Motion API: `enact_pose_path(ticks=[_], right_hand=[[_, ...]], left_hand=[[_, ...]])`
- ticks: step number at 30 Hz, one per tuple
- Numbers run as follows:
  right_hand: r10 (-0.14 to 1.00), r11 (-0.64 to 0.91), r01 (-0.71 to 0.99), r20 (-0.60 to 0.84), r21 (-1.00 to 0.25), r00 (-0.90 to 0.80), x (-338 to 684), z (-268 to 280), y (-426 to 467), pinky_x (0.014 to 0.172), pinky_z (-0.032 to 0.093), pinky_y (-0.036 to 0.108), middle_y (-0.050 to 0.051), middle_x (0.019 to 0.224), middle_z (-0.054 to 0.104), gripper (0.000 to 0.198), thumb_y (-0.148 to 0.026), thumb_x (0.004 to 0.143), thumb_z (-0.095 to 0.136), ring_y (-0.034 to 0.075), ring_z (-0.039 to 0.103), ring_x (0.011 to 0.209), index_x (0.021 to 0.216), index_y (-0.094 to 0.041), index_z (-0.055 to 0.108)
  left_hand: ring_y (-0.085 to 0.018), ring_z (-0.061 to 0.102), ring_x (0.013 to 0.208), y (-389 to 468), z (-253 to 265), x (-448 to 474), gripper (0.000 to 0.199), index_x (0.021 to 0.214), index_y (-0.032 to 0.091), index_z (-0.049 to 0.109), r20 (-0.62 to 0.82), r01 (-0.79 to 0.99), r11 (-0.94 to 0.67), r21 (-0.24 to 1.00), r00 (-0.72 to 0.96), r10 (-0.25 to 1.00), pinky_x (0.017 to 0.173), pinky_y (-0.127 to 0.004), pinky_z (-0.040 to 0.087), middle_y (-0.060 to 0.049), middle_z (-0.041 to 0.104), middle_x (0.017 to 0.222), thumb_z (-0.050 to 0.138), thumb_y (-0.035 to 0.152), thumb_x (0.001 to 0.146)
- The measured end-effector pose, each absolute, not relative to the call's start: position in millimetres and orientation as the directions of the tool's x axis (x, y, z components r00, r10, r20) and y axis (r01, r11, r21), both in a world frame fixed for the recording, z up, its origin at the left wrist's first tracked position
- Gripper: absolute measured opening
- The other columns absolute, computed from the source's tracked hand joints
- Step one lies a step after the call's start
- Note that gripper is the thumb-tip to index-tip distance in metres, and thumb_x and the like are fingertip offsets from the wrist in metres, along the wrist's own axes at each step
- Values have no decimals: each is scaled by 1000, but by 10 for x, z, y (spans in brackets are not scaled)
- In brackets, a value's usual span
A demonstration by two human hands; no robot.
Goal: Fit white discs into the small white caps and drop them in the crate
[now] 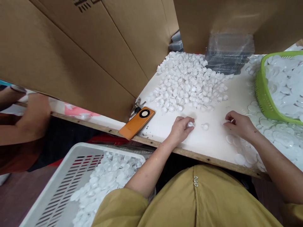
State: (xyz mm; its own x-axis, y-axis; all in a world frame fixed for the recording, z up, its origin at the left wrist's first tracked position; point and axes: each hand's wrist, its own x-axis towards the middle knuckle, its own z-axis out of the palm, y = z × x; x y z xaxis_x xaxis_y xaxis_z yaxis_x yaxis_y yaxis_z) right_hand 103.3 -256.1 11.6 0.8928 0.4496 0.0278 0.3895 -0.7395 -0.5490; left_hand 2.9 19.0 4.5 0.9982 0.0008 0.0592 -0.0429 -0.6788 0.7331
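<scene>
While pinching a small white piece (190, 125) between the thumb and fingers of the left hand (179, 130), holds the right hand (240, 123) to its right with fingers curled and thumb close to forefinger; cannot tell whether gripping anything thin there. Has a second white piece (204, 126) lying on the white tabletop (205, 142) between both hands, touching neither. Faces a broad heap of similar pieces (189, 82) just beyond the left hand, with a stack in clear plastic wrap (227, 53) behind, farther beyond both hands. Has flat translucent discs (279, 135) scattered beside and under the right forearm, and a green basket (259, 91) full of pale discs beyond the right hand, off to its right. Has an orange phone (134, 125) to the left of the left hand, reaching over the wooden edge (151, 142), with keys (138, 105) just past it. Has a slotted crate (81, 145) of white discs (111, 176) below and left of the left hand. Has a cardboard box (90, 56) farther left, with another person's arm (35, 116) showing past it.
</scene>
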Motion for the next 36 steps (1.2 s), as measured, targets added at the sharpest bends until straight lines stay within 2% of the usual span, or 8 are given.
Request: enact_pose_path(ticks=[3, 6, 11, 14, 18, 22, 25, 36], right_hand=[[513, -601, 549, 246, -581, 822, 919, 94, -2468, 64, 48, 31, 4, 84, 66, 11, -27, 82, 58, 18, 61, 69, 90, -21, 64], [574, -504, 634, 320, -586, 753, 834, 61, -2401, 65, 50, 32, 8, 92, 65, 16, -30, 87, 54, 19, 62, 75, 87, -19, 66], [578, -499, 522, 183, -692, 795, 820, 33, -2342, 61, 50, 30, 7, 94, 64, 14, -33, 81, 63, 16, 60, 65, 81, -19, 66], [493, -648, 435, 91, -625, 865, 891, 39, -2343, 64, 48, 31, 5, 85, 62, 10, -25, 75, 64, 17, 59, 67, 82, -19, 65], [475, -769, 344, -122, -539, 872, 978, 87, -2350, 63, 44, 30, 1, 73, 62, 11, -24, 69, 67, 18, 57, 66, 80, -22, 65], [441, -569, -36, -342, -821, 830, 918, 153, -2201, 56, 47, 28, -1, 66, 61, 21, -37, 68, 69, 16, 58, 58, 78, -20, 60], [460, -411, -234, -422, -881, 781, 822, 185, -1990, 53, 49, 26, 1, 62, 62, 30, -40, 64, 73, 16, 60, 57, 77, -18, 58], [443, -622, -212, -562, -754, 699, 863, 251, -1756, 37, 36, 18, 0, 50, 59, 19, -28, 73, 69, 12, 55, 43, 73, -17, 54]], left_hand=[[-25, 46, 108, 167, 21, 32, 27, 101, 22, 67, 108, -96, -757, 646, 994, -34, 97, -40, 39, -5, 58, 121, 70, 23, 74], [-28, 42, 111, 95, 23, 40, 50, 115, 24, 64, 143, -119, -812, 571, 989, -44, 97, -42, 37, -7, 55, 126, 78, 32, 67], [-28, 43, 108, -111, 65, 172, 46, 115, 31, 65, 99, -197, -832, 518, 980, -171, 90, -42, 35, -2, 62, 120, 76, 39, 71], [-26, 44, 107, -168, 55, 270, 26, 100, 29, 70, 46, -199, -803, 561, 977, -210, 89, -41, 33, 0, 67, 109, 74, 35, 74], [-24, 48, 102, -120, -1, 307, 23, 94, 28, 70, -6, -160, -760, 630, 977, -211, 90, -39, 32, 2, 69, 98, 75, 35, 72], [-23, 50, 99, -73, -36, 292, 24, 95, 28, 69, -1, -195, -757, 624, 968, -250, 88, -38, 32, 2, 68, 96, 74, 33, 72], [-22, 51, 96, -79, -51, 291, 24, 94, 27, 69, 19, -201, -763, 614, 971, -240, 84, -36, 33, 0, 67, 92, 73, 39, 73], [-23, 51, 92, -64, -64, 324, 30, 87, 25, 70, 8, -187, -739, 648, 971, -239, 83, -38, 33, -2, 66, 86, 67, 52, 76]])
